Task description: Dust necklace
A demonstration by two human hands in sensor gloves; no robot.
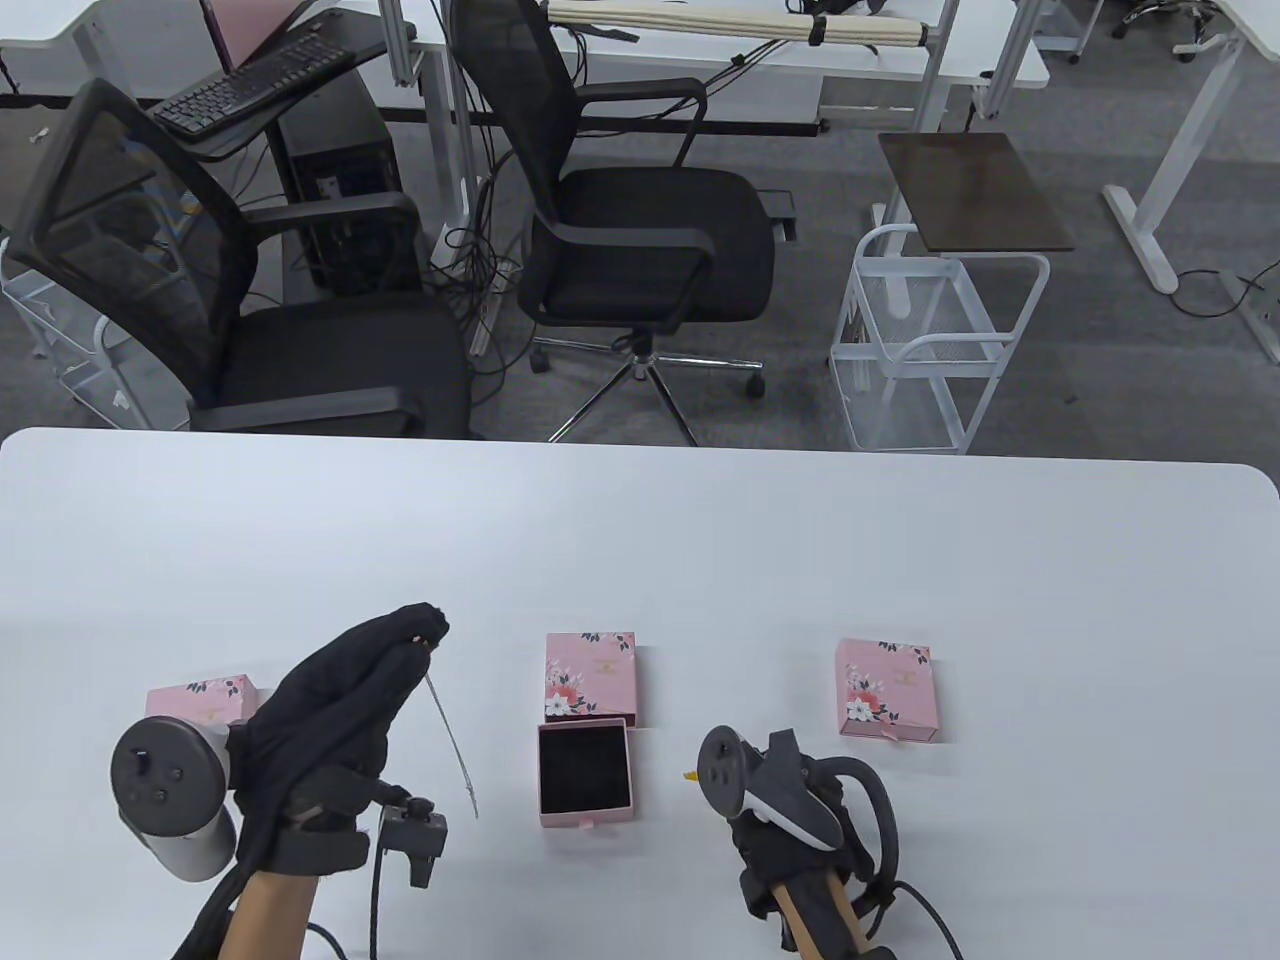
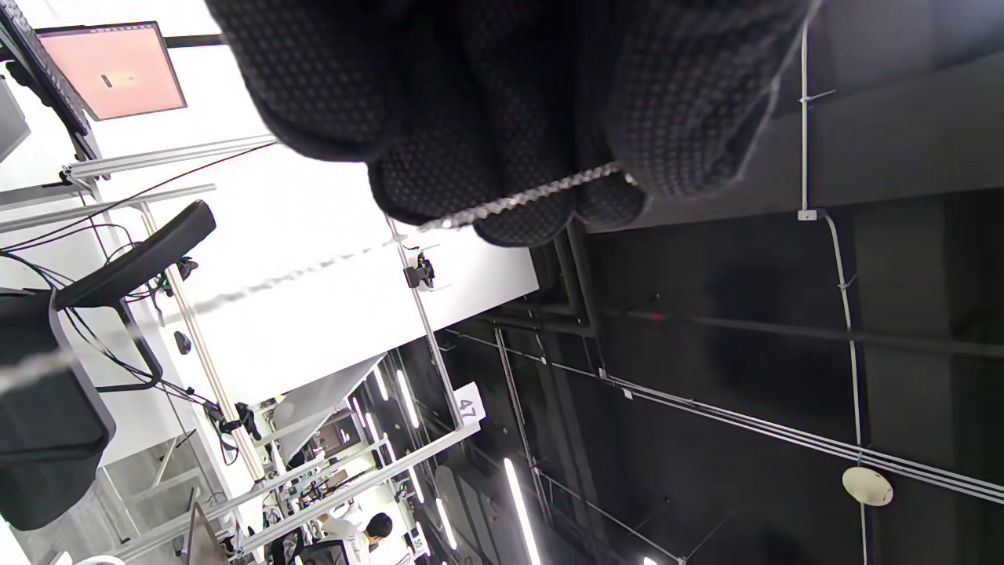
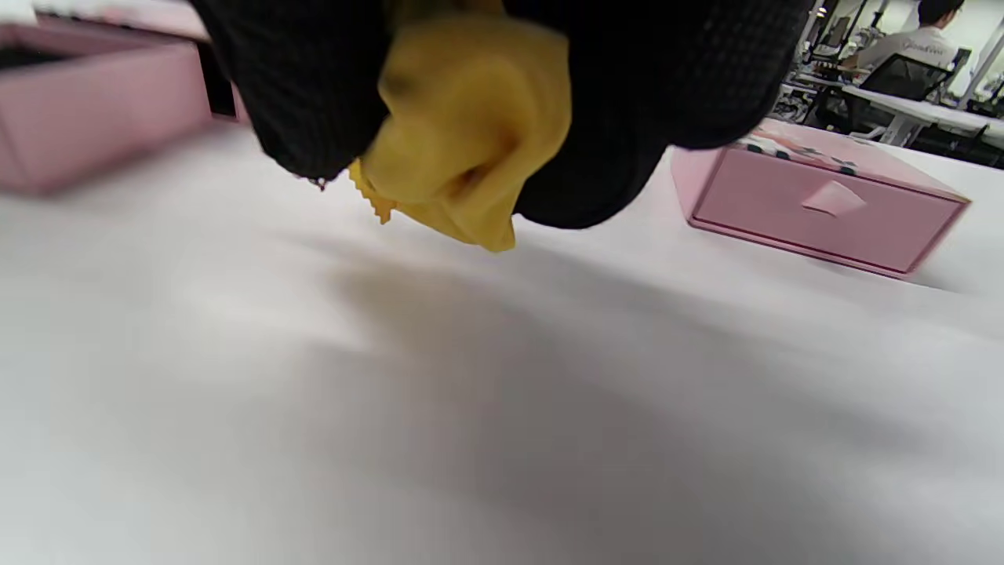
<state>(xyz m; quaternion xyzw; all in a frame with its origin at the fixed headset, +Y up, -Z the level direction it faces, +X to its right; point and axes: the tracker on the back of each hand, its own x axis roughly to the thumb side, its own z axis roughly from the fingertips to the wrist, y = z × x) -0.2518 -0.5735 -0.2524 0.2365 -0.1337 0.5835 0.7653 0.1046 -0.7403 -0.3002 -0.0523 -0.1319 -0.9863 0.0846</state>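
White table (image 1: 700, 540) bears pink boxes (image 1: 590, 675); black office chairs (image 1: 640, 230) behind.

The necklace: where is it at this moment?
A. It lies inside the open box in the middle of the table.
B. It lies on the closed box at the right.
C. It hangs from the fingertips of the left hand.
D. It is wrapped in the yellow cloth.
C: the necklace hangs as a thin chain from the pinching fingertips of the left hand, while the open box shows only its dark lining.

Open tray (image 1: 585, 770) before its sleeve (image 1: 591, 677)
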